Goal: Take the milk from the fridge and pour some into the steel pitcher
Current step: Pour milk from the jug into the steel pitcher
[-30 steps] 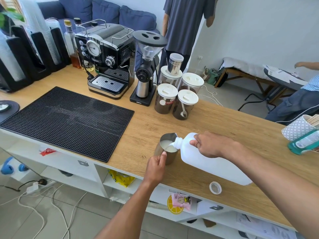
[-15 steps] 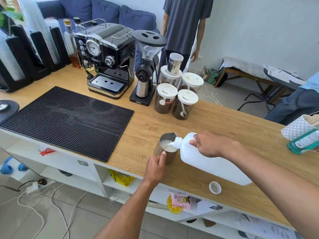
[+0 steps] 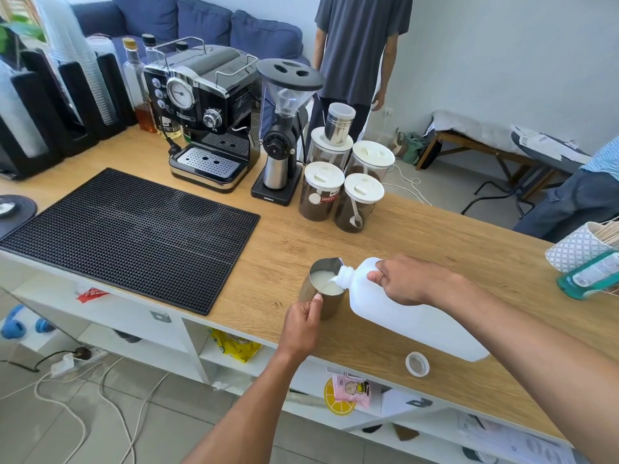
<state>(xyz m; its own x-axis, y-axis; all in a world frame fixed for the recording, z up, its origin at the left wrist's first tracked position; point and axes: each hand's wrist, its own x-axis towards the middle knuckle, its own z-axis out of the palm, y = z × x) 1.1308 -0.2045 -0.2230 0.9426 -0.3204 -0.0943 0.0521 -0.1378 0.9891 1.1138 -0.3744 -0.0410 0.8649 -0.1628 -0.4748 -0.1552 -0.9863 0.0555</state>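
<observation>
A steel pitcher (image 3: 330,304) stands on the wooden counter (image 3: 418,249) near its front edge, with white milk inside. My left hand (image 3: 301,324) grips the pitcher's near side. My right hand (image 3: 407,281) grips the handle of a white plastic milk jug (image 3: 412,318), which is tipped over with its open neck over the pitcher's rim. A thin stream of milk runs from the neck into the pitcher. The jug's white cap (image 3: 417,364) lies on the counter near the front edge.
A black rubber mat (image 3: 127,236) covers the counter's left part. Behind stand an espresso machine (image 3: 204,115), a grinder (image 3: 283,135) and several lidded coffee jars (image 3: 321,192). A patterned cup and a teal bottle (image 3: 589,276) sit at the right edge. A person stands behind the counter.
Both hands, the jug and the pitcher have stayed in place while milk keeps flowing. The person behind the counter has lowered an arm.
</observation>
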